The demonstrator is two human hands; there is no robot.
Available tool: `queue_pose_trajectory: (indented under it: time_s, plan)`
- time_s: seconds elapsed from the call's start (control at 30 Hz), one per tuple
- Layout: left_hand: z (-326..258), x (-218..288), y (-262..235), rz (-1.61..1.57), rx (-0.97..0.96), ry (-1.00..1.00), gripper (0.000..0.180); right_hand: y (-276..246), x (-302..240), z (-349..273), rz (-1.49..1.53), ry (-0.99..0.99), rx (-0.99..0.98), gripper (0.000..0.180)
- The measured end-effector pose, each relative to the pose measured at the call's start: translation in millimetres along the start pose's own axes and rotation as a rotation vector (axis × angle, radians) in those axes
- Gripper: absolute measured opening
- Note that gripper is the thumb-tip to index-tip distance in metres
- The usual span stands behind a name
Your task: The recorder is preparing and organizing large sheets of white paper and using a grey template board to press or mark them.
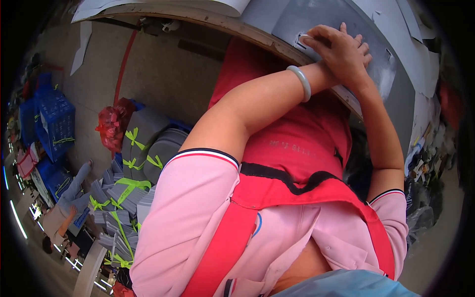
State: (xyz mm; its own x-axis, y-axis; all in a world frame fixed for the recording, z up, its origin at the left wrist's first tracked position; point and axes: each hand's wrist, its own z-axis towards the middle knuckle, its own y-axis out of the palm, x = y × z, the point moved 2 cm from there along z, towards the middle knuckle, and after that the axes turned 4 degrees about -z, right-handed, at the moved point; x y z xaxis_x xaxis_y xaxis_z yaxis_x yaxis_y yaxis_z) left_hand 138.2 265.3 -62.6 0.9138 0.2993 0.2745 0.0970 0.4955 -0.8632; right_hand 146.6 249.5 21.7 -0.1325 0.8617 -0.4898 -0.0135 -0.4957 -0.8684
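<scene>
Hands (341, 54) stacked, fingers curled and pressing flat on the grey sheet (341, 24), forearms crossed, gripping nothing.

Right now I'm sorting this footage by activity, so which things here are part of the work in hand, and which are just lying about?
In hand: both hands, the left hand uppermost, pressing the grey sheet on the table edge.

Lying about: tied grey bundles, red bag, blue crates.

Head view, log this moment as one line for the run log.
hands: left hand over right hand, pressing | on: grey sheet | surface: table edge | held: nothing visible
</scene>
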Motion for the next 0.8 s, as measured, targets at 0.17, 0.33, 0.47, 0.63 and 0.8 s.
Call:
queue_pose_trajectory:
  time_s: [0.17, 0.33, 0.47, 0.63, 0.8]
  plan:
    - [-0.2, 3.7, -1.8, 0.004, -0.003, -0.013, 0.042, 7.8, 1.5, 7.7, -0.021, 0.000, -0.026, 0.024]
    - [-4.3, 1.3, -8.4, -0.100, 0.017, 0.012, 0.042, 2.3, 2.5, 12.2, -0.264, -0.038, -0.105, 0.025]
    - [-4.7, -8.3, 6.9, -0.567, 0.318, -0.050, 0.043, -28.9, 13.0, -2.1, 0.196, 0.172, -0.031, 0.026]
    - [3.7, 6.4, -7.4, -0.230, 0.092, 0.020, 0.034, -93.2, 150.4, -108.0, 0.100, 0.627, 0.457, 0.031]
    - [1.1, -0.2, -6.6, -0.179, 0.107, 0.007, 0.034, -82.8, 204.2, -173.8, 0.047, 0.905, 0.573, 0.034]
